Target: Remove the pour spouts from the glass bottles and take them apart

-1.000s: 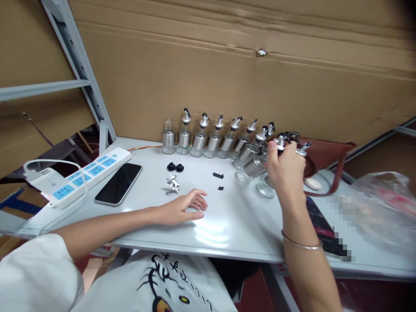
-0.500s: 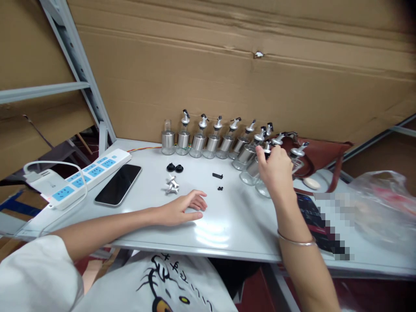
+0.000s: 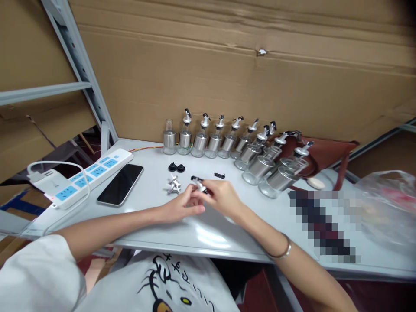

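Note:
My right hand (image 3: 224, 197) is closed on a silver pourer spout (image 3: 200, 186) with a black flip tip, above the middle of the table. Right beside it is my left hand (image 3: 182, 204), fingers loosely curved and thumb apart; whether its fingertips touch the spout is hidden. Silver spout pieces (image 3: 173, 185) lie left of my hands, with two black stoppers (image 3: 176, 167) behind them. A narrow black strip (image 3: 219, 175) rests behind my right hand. Among the glass bottles at the right, one steel-sleeved bottle (image 3: 258, 169) has a bare neck.
A row of glass bottles (image 3: 199, 145), most with spouts, runs along the back. On the left are a power strip (image 3: 94, 171) and a phone (image 3: 120, 185). A brown bag (image 3: 334, 151) and a clear plastic bag (image 3: 386, 203) occupy the right.
My right hand has moved left from the bottles to beside my left hand, with a pourer spout in its fingers. The left hand has stayed nearly in place.

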A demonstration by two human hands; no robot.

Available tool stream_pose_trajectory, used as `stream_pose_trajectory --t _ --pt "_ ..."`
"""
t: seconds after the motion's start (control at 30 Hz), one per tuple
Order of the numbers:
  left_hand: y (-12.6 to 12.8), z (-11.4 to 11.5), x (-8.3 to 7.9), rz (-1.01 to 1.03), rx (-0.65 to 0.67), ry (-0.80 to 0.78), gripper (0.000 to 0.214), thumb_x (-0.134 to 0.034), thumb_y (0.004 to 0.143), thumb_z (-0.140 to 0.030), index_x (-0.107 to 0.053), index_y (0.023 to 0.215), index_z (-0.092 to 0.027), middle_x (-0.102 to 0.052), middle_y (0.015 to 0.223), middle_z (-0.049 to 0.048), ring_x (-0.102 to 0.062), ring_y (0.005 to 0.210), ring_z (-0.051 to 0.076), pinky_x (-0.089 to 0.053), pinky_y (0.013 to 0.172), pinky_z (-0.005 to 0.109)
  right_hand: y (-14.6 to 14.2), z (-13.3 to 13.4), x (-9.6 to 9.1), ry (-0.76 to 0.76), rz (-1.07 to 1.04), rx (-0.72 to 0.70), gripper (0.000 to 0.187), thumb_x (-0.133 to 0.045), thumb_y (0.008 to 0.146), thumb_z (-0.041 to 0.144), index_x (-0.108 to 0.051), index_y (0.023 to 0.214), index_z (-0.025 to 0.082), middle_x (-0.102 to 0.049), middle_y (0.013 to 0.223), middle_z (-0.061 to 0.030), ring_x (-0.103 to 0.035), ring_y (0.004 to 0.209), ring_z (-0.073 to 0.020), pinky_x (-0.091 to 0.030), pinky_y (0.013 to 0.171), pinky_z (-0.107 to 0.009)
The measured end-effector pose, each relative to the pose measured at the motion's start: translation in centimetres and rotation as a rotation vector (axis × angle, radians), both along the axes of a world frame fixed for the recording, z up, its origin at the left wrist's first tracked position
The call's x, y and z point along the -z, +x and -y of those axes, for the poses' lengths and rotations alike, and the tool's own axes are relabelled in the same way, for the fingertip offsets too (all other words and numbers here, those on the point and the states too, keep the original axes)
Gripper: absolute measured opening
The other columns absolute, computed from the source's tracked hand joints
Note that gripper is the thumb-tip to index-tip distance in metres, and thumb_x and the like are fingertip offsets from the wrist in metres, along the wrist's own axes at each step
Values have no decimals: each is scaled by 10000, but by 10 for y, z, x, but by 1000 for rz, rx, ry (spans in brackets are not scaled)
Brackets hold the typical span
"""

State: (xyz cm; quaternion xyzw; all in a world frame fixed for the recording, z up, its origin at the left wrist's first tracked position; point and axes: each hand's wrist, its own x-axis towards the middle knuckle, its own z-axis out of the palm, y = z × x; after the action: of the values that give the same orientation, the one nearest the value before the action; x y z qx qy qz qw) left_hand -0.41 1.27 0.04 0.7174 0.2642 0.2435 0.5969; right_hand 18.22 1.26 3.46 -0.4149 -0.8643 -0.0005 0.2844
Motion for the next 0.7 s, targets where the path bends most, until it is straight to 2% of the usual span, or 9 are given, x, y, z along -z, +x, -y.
stream_pose_trajectory --t 0.1,0.17,0.37,0.47,0.57,0.63,0.7 --pt "-1 0 1 -95 -79 9 447 -591 799 -513 -320 958 -195 -428 797 -23 -474 748 141 -403 662 288 -11 9 11 224 128 -69 541 -308 982 488 -615 730 120 -596 537 -38 -496 472 -122 -277 495 -259" --pt "-1 -1 3 -119 -78 21 453 -611 769 -522 -320 900 -201 -400 784 -30 -438 729 130 -381 636 271 -11 11 13 314 172 -76 537 -280 1003 430 -641 797 90 -616 552 -54 -519 486 -133 -288 508 -269" --pt "-3 -1 -1 -87 -87 100 357 -527 814 -506 -364 854 -191 -343 748 -41 -332 665 112 -322 601 248 4 2 5 275 104 -209 565 -208 1024 338 -630 710 134 -596 554 -25 -478 475 -104 -321 535 -241" --pt "-4 0 -5 -142 20 126 352 -542 794 -498 -372 803 -190 -318 684 -56 -297 605 100 -277 552 231 8 -2 1 325 38 -242 539 -336 966 521 -651 786 123 -575 552 -13 -474 491 -103 -324 534 -236" --pt "-4 0 -6 -221 72 173 435 -643 697 -523 -361 716 -192 -308 620 -70 -287 558 89 -246 511 225 5 -2 2 349 26 -286 611 -331 915 628 -646 862 107 -581 580 -16 -483 509 -108 -332 534 -238" --pt "-3 0 -4 -274 67 208 454 -671 656 -513 -347 666 -196 -301 581 -78 -285 533 83 -236 497 230 1 -1 6 368 58 -308 587 -292 954 574 -630 833 110 -574 578 -14 -483 515 -110 -332 536 -241" --pt "-2 1 -2 -309 70 222 406 -631 684 -469 -331 645 -199 -306 561 -78 -292 518 80 -240 489 235 -2 1 9 422 123 -306 559 -264 986 506 -609 777 118 -560 569 -14 -474 517 -117 -324 539 -252"
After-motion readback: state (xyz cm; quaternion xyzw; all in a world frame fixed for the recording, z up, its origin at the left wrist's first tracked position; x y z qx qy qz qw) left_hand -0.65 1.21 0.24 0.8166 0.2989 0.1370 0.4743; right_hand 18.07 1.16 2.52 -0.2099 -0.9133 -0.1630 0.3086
